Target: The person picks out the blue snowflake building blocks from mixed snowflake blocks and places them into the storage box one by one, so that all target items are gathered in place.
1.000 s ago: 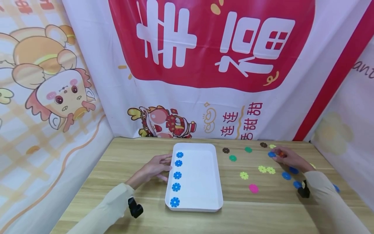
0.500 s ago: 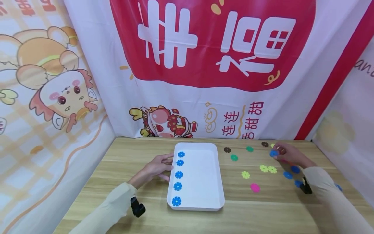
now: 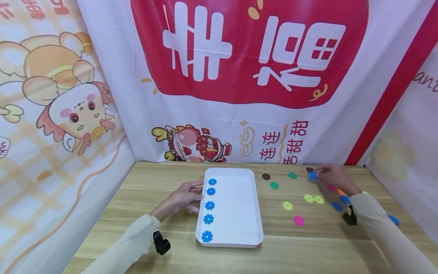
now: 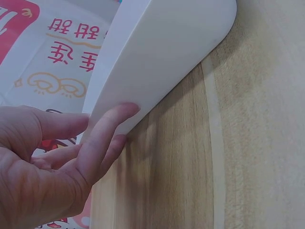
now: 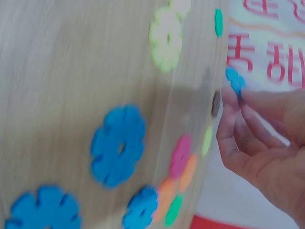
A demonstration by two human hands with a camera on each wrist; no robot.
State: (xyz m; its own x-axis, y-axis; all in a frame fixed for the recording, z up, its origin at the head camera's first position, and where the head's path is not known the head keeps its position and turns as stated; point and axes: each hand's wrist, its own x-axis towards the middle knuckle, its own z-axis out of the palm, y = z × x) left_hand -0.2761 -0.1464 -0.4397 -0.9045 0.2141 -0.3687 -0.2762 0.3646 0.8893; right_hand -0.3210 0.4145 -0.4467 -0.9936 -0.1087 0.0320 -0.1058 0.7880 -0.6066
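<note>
My right hand [image 3: 334, 177] pinches a blue flower-shaped plastic disc [image 5: 235, 81] between thumb and fingertips, above the back right of the table. Beside the left long side of a white tray [image 3: 236, 209] is my left hand [image 3: 184, 195]. In the left wrist view its fingertips [image 4: 127, 109] touch the tray's outer wall, with the fingers loosely extended and not curled round it. Inside the tray, several blue flower discs [image 3: 209, 205] form a column along the left edge.
Loose flower discs lie on the wooden table [image 3: 287, 251] right of the tray: green [image 3: 274, 185], yellow [image 3: 288, 205], pink [image 3: 299, 220], brown [image 3: 266, 176] and blue [image 3: 337, 206]. Orange discs [image 5: 166, 196] lie under the right forearm. A printed cloth [image 3: 219, 125] hangs behind the table.
My right hand, with the blue disc pinched in it, has shifted slightly left and back, uncovering pink and orange discs. The left hand stays at the tray's side.
</note>
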